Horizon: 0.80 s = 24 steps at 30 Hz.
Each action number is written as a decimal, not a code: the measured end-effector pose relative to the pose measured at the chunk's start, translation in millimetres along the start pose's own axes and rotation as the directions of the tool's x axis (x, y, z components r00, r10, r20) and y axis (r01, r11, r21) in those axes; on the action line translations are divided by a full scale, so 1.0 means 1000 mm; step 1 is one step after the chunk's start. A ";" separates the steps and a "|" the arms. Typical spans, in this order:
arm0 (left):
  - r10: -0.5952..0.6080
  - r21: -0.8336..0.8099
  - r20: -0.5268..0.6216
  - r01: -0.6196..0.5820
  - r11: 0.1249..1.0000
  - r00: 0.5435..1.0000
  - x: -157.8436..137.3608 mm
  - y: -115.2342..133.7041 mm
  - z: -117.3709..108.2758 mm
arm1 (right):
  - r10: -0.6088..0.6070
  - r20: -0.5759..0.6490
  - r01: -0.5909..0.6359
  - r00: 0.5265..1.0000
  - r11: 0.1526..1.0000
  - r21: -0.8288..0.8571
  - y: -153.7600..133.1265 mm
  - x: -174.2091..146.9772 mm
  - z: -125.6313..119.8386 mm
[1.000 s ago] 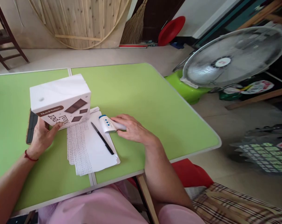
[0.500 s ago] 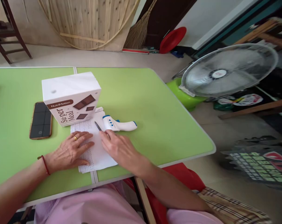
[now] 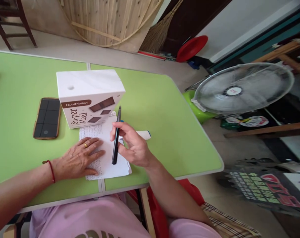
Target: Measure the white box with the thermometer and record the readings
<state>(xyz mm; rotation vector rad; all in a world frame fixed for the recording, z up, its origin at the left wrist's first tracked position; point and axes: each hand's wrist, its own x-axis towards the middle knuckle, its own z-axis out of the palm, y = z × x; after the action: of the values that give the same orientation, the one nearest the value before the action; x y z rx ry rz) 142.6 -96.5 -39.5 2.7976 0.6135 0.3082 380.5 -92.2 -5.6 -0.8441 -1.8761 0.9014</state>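
My right hand [image 3: 133, 145] grips a black pen [image 3: 116, 137] between thumb and fingers, raised above the papers with its length nearly upright in view. My left hand [image 3: 82, 158] lies flat with fingers spread on the written left part of the paper sheets [image 3: 109, 158]; the right part is blank. A white "Su-per Meal" box [image 3: 90, 99] stands over the far end of the sheets. Behind my right hand is a white and blue infrared thermometer [image 3: 143, 134], mostly hidden, with its handle showing. A phone [image 3: 47, 118] with a dark screen lies left of the box.
All of this rests on a green folding table [image 3: 165, 109] with a pale edge and a seam. Beyond its right side stands a large fan [image 3: 244, 87] by a green stool [image 3: 199, 109]. A red stool [image 3: 189, 191] is beside me, and a wooden chair [image 3: 13, 23] stands far left.
My right hand has lifted from the sheets and turned, bringing the pen up into full view and covering most of the thermometer. My left hand stays on the paper. The camera view has shifted.
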 end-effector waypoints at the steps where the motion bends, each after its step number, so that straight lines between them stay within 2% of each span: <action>1: -0.001 0.002 -0.002 0.001 1.000 1.000 0.000 0.000 0.001 | -0.032 -0.045 0.034 0.998 0.998 0.052 0.005 -0.001 0.005; 4: 0.009 0.005 0.004 -0.009 1.000 1.000 0.001 0.001 0.000 | -0.058 -0.180 0.097 0.982 0.971 0.219 0.018 -0.007 0.021; 7: 0.019 0.007 -0.005 -0.019 1.000 1.000 0.001 0.002 -0.003 | 0.084 -0.212 -0.009 0.974 0.943 0.333 0.023 -0.013 0.032; 11: 0.035 0.007 -0.044 -0.035 0.999 0.998 0.001 0.003 -0.006 | 0.257 -0.240 -0.199 0.936 0.950 0.241 0.019 -0.012 0.038; 14: 0.037 0.013 -0.043 -0.036 0.999 0.998 0.002 0.004 -0.007 | 0.312 -0.300 -0.292 0.901 0.950 0.112 0.019 -0.009 0.043; 16: 0.036 0.013 -0.041 -0.036 0.999 0.999 0.002 0.004 -0.008 | 0.290 -0.336 -0.299 0.896 0.954 0.026 0.021 -0.008 0.044; 21: 0.040 0.012 -0.045 -0.040 0.999 0.998 0.001 0.005 -0.009 | 0.120 -0.385 -0.202 0.915 0.962 -0.182 0.029 -0.008 0.037; 24: 0.041 0.015 -0.049 -0.040 0.999 0.998 0.001 0.005 -0.009 | 0.080 -0.374 -0.178 0.924 0.956 -0.235 0.031 -0.007 0.035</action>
<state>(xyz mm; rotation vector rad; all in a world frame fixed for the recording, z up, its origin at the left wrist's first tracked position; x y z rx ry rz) 142.9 -98.7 -29.2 2.8261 0.5726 0.3829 357.7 -91.1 -47.3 -1.2229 -1.6468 0.5287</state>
